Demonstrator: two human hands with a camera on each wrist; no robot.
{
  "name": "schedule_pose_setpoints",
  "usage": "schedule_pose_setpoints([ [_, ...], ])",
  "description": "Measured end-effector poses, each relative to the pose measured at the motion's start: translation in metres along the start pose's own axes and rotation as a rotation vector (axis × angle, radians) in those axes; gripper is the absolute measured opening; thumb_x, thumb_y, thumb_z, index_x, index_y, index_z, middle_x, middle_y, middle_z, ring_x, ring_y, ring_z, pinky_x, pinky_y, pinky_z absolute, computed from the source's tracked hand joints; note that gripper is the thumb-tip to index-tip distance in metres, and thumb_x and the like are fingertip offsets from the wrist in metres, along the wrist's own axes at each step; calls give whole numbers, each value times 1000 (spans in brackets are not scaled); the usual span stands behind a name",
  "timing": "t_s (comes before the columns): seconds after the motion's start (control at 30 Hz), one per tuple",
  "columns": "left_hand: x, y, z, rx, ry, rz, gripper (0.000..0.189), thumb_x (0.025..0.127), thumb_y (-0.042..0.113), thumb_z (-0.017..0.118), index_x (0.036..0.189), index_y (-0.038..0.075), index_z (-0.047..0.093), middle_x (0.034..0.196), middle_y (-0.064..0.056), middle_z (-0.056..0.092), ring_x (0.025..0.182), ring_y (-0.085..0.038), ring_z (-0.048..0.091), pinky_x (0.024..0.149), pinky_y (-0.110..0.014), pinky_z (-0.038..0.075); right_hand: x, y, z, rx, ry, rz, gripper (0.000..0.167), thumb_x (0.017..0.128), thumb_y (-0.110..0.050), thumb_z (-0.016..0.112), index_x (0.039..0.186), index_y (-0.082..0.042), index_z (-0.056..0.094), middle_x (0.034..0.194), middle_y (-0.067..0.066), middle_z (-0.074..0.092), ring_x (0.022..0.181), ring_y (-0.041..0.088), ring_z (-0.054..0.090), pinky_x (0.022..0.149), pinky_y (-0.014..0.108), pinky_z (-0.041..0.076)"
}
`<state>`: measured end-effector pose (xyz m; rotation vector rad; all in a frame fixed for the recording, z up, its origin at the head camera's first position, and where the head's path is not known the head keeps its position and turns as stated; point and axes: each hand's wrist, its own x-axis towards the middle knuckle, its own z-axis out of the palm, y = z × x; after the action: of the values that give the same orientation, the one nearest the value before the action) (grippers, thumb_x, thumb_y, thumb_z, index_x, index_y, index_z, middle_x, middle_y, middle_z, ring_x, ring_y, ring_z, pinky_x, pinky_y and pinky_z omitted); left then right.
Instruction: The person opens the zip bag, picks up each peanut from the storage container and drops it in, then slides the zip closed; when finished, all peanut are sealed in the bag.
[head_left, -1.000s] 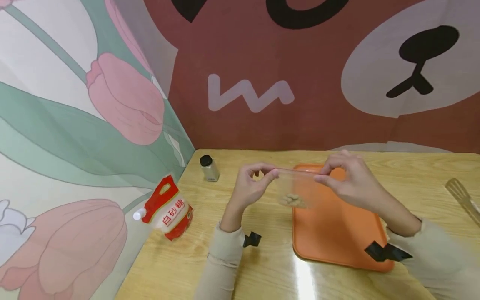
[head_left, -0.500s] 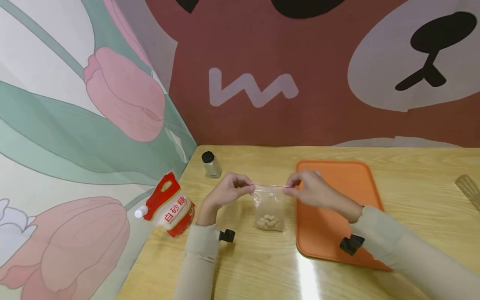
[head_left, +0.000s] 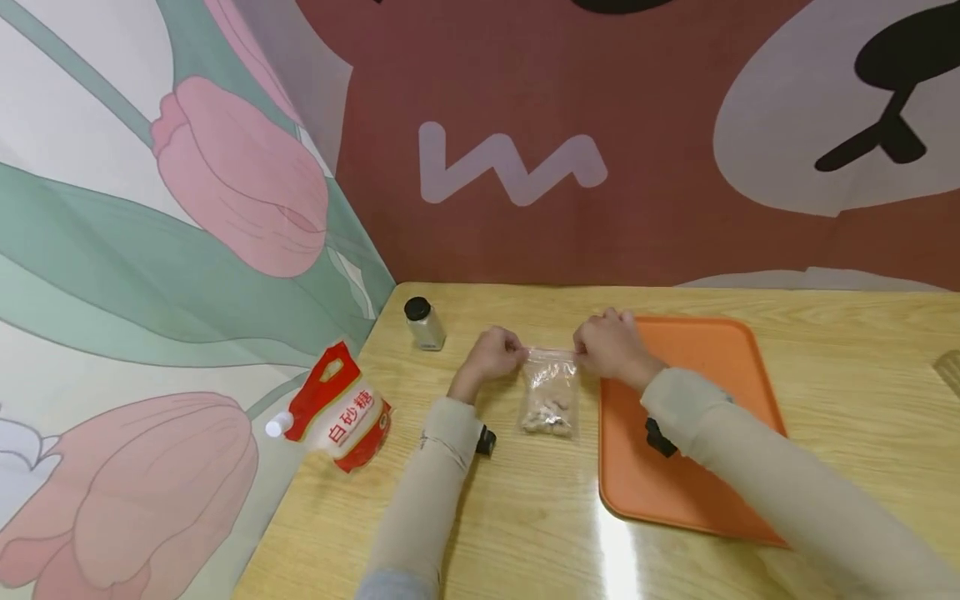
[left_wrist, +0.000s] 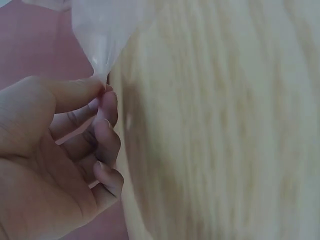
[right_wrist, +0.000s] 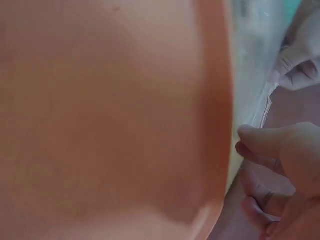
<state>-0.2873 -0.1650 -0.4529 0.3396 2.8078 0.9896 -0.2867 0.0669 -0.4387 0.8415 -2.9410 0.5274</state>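
A clear zip bag [head_left: 550, 392] with several pale, nut-like pieces at its bottom lies between my hands, left of the orange tray. My left hand [head_left: 492, 353] pinches its top left corner. In the left wrist view, thumb and forefinger of the left hand [left_wrist: 65, 135] squeeze the gathered plastic [left_wrist: 102, 40], the other fingers curled loosely. My right hand [head_left: 611, 343] pinches the top right corner, over the tray's left edge. The right wrist view has the right hand [right_wrist: 285, 175] at the bag's zip edge [right_wrist: 265, 110], with the left hand beyond it.
An orange tray [head_left: 675, 492] lies on the wooden table [head_left: 540, 525] under my right forearm. To the left are a red and white sugar pouch [head_left: 341, 412] with a white cap and a black-lidded jar [head_left: 425, 325]. A slotted spatula [head_left: 951, 368] shows partly at the right edge.
The bag has moved from in front of the tray leftward and down to the table beside it. Both hands have kept their pinch on its top corners. The view has shifted slightly.
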Motion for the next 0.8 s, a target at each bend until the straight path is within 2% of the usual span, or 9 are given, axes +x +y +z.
schedule_pose_setpoints([
  [0.13,0,0,4,30,-17,-54,25,96,18,67,73,7,70,71,-3,63,62,-15,50,58,-27,42,2,-1,8,-75,-26,-4,31,84,-24,81,61,-23,60,71,-3,54,78,26,40,76,44,24],
  [0.23,-1,0,6,50,-10,-102,26,94,20,69,71,8,69,73,-1,65,64,-15,53,60,-27,44,2,-3,13,-95,-28,8,33,84,-23,81,60,-23,59,71,-3,52,76,26,38,75,44,23],
  [0.43,0,3,13,92,22,-171,22,87,23,76,74,10,64,77,-2,62,73,-19,57,68,-32,48,-2,-4,14,-62,-23,41,19,83,-20,81,71,-19,66,78,-1,60,76,26,38,74,44,21],
  [0.57,2,5,15,86,21,-165,22,87,22,76,75,10,62,76,-2,60,73,-19,56,66,-32,47,-4,-6,13,-45,-3,58,12,82,-22,82,80,-18,71,86,1,67,76,26,40,73,44,23],
  [0.67,3,5,14,82,5,-137,23,88,20,76,73,9,61,74,-2,59,70,-19,55,65,-31,46,-5,-7,13,-42,-1,67,13,83,-21,82,80,-15,71,84,2,66,75,26,40,72,43,22],
  [0.8,5,4,12,38,-29,-97,21,88,17,74,72,7,64,74,-2,59,69,-18,54,65,-30,46,-6,-6,11,-9,10,72,14,83,-20,82,89,-11,73,89,5,68,77,27,44,73,45,23],
])
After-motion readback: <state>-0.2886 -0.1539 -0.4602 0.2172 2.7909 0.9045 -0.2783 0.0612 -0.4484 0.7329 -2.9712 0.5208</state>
